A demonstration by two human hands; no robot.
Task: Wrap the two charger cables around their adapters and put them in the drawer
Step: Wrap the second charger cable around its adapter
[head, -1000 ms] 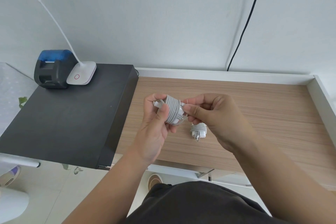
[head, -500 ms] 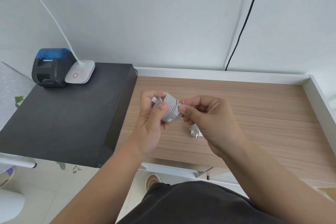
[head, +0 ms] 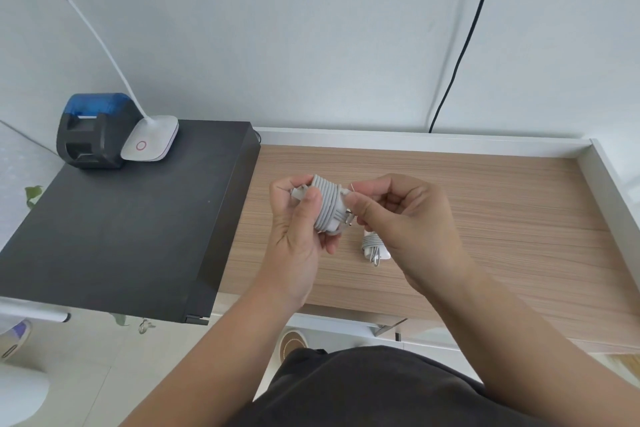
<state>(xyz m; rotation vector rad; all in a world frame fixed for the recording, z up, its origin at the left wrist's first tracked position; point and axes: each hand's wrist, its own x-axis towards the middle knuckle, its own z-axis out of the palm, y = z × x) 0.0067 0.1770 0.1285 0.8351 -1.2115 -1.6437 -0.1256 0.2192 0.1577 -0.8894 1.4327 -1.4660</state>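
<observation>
Two chargers: the left hand [head: 298,236] grips one wrapped charger [head: 329,206], the right hand [head: 408,218] pinches its cable end, and the other charger [head: 374,246] lies on the desk [head: 502,218].

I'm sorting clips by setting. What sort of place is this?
Probably a home desk or small office corner: a wooden desktop against a white wall, a desk lamp, and a small blue-topped printer on a black stand.

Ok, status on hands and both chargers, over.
Left hand grips the wrapped charger; right hand pinches its cable end. Second wrapped charger lies on the wooden surface. Nothing in the way.
</observation>
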